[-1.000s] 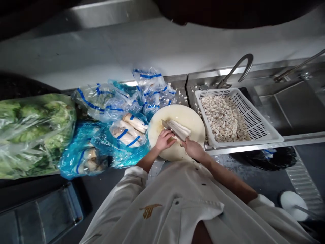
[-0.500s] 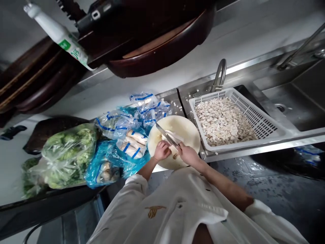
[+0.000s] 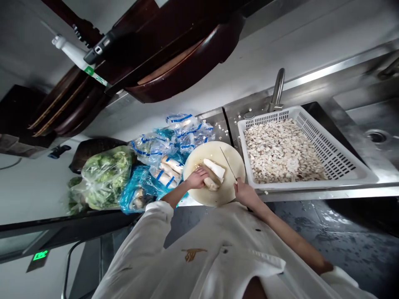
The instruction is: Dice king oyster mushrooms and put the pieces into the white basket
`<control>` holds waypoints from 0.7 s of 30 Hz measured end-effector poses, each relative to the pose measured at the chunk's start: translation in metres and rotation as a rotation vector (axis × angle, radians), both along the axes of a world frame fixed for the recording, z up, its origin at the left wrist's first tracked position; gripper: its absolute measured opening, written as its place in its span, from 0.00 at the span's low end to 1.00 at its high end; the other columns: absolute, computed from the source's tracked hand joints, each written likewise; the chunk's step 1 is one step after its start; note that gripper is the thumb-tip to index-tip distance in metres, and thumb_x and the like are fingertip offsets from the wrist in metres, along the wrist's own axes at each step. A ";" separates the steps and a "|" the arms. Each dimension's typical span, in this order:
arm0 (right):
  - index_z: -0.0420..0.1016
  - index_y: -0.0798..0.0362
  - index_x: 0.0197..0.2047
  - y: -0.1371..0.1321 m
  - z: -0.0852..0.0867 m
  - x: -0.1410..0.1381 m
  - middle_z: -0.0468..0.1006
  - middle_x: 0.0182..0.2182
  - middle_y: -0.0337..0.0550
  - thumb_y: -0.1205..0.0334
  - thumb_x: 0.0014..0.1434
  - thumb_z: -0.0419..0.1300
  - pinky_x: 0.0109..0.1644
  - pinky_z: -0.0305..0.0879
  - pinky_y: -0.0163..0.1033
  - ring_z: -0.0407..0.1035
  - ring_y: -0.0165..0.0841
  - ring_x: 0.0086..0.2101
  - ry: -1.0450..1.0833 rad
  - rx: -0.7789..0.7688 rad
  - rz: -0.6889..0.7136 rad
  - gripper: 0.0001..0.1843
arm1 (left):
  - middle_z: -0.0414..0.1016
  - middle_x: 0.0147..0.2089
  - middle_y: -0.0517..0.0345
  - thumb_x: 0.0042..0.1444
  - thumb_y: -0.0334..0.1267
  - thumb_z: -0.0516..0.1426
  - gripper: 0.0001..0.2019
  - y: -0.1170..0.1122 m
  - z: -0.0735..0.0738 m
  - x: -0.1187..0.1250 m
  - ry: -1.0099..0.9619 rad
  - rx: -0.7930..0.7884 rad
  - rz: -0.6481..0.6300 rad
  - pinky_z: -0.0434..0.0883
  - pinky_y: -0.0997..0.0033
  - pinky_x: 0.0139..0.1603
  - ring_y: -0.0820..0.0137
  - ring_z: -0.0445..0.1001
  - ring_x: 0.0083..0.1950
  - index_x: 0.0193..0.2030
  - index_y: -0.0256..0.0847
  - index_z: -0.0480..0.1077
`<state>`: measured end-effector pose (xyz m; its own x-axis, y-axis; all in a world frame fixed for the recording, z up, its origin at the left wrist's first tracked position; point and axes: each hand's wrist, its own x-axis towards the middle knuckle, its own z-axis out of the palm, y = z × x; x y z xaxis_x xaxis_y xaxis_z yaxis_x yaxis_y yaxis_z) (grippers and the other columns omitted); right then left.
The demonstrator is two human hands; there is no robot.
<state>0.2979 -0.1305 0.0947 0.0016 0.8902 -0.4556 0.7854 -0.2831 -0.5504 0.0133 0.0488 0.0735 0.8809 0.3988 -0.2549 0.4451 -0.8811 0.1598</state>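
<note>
On the round pale cutting board [image 3: 230, 189] lies a white king oyster mushroom [image 3: 214, 171]. My left hand [image 3: 196, 179] is closed on its near end. My right hand [image 3: 246, 194] grips the handle of a knife [image 3: 228, 164], whose thin blade stands edge-up just right of the mushroom, apart from it. A white slotted basket [image 3: 343, 160] full of diced mushroom pieces [image 3: 282, 151] sits right of the board, over the sink.
Blue-striped plastic bags of whole mushrooms [image 3: 165, 164] lie left of the board, and a bag of leafy greens [image 3: 104, 178] lies further left. A tap [image 3: 277, 89] rises behind the basket. Dark wooden boards [image 3: 174, 62] hang above the steel counter. The floor at lower right looks wet.
The knife has moved from over the mushroom to its right side and turned edge-on. The mushroom now lies whole in view under my left hand. The camera has tilted.
</note>
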 end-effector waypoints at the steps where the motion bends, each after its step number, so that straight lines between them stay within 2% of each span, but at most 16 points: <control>1: 0.61 0.65 0.69 0.000 -0.001 0.003 0.83 0.50 0.64 0.59 0.78 0.42 0.50 0.69 0.42 0.80 0.45 0.50 0.012 0.002 0.009 0.24 | 0.76 0.62 0.45 0.54 0.35 0.64 0.26 -0.002 0.000 -0.004 0.022 -0.012 -0.001 0.59 0.49 0.77 0.52 0.71 0.67 0.62 0.43 0.75; 6: 0.62 0.64 0.69 0.005 -0.005 0.013 0.82 0.54 0.65 0.60 0.78 0.43 0.52 0.67 0.41 0.79 0.45 0.52 0.053 -0.020 0.023 0.24 | 0.81 0.52 0.52 0.48 0.34 0.64 0.24 0.010 0.014 -0.017 0.190 -0.142 0.004 0.70 0.59 0.63 0.55 0.77 0.58 0.55 0.45 0.77; 9: 0.59 0.63 0.71 0.006 -0.007 0.016 0.82 0.53 0.63 0.60 0.78 0.44 0.50 0.66 0.40 0.79 0.45 0.51 0.044 -0.039 0.007 0.25 | 0.78 0.58 0.50 0.46 0.30 0.63 0.30 0.024 0.025 -0.022 0.189 -0.142 0.042 0.69 0.59 0.65 0.53 0.73 0.65 0.60 0.46 0.75; 11: 0.59 0.63 0.72 0.005 -0.006 0.017 0.83 0.52 0.63 0.60 0.78 0.44 0.49 0.65 0.40 0.80 0.46 0.50 0.038 -0.058 0.001 0.25 | 0.75 0.64 0.47 0.47 0.29 0.62 0.33 0.028 0.026 -0.020 0.122 -0.136 0.101 0.68 0.56 0.69 0.53 0.70 0.69 0.64 0.44 0.73; 14: 0.62 0.62 0.70 0.001 -0.002 0.021 0.83 0.52 0.63 0.61 0.78 0.44 0.48 0.64 0.40 0.79 0.45 0.51 0.039 -0.050 0.004 0.24 | 0.74 0.64 0.47 0.56 0.34 0.61 0.27 0.024 0.016 -0.004 -0.045 -0.136 0.194 0.67 0.56 0.71 0.56 0.71 0.67 0.64 0.44 0.73; 17: 0.68 0.57 0.65 -0.005 0.004 0.023 0.84 0.50 0.58 0.61 0.77 0.46 0.45 0.62 0.39 0.80 0.43 0.49 -0.003 -0.024 0.016 0.20 | 0.74 0.64 0.48 0.66 0.44 0.60 0.21 0.012 -0.006 0.021 -0.221 -0.091 0.264 0.66 0.55 0.73 0.57 0.70 0.68 0.64 0.46 0.73; 21: 0.73 0.51 0.58 -0.003 0.016 0.021 0.85 0.45 0.52 0.56 0.78 0.45 0.42 0.60 0.38 0.80 0.41 0.44 -0.093 -0.018 0.074 0.18 | 0.72 0.66 0.49 0.68 0.52 0.61 0.21 -0.003 -0.028 0.040 -0.297 -0.072 0.293 0.63 0.52 0.75 0.57 0.68 0.70 0.64 0.47 0.74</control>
<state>0.3187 -0.1340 0.1110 -0.0204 0.8812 -0.4723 0.8520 -0.2318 -0.4694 0.0532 0.0456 0.0456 0.7724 0.6337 -0.0435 0.6004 -0.7060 0.3756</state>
